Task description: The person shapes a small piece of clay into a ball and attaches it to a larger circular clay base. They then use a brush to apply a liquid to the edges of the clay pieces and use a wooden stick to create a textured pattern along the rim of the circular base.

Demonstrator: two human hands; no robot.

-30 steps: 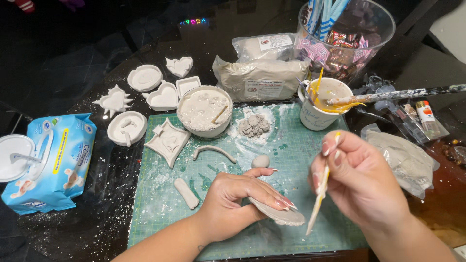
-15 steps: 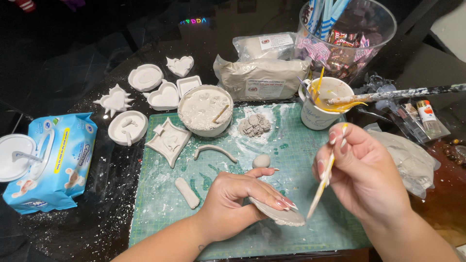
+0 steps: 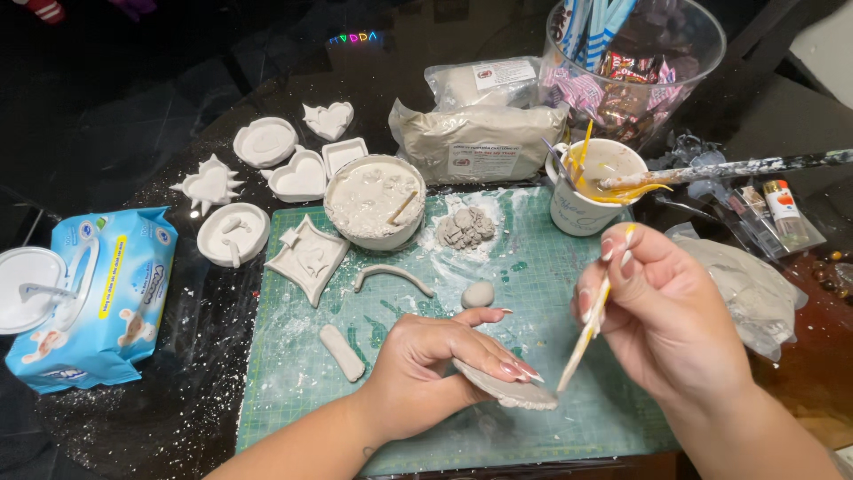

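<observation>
Over the green cutting mat [image 3: 293, 382], our left hand [image 3: 426, 364] cups a flat clay slab [image 3: 506, 391], its long axis running left to right. Our right hand [image 3: 666, 320] pinches a thin wooden stick [image 3: 586, 333], tip touching the slab's right end.

right forearm cut off by bottom edge, left hand [image 3: 426, 364] covering much of flat clay piece [image 3: 506, 391], clear tub [image 3: 635, 67] top cropped, white lid [image 3: 27, 289] cut at left edge, paintbrush [image 3: 737, 167] running off right edge
</observation>
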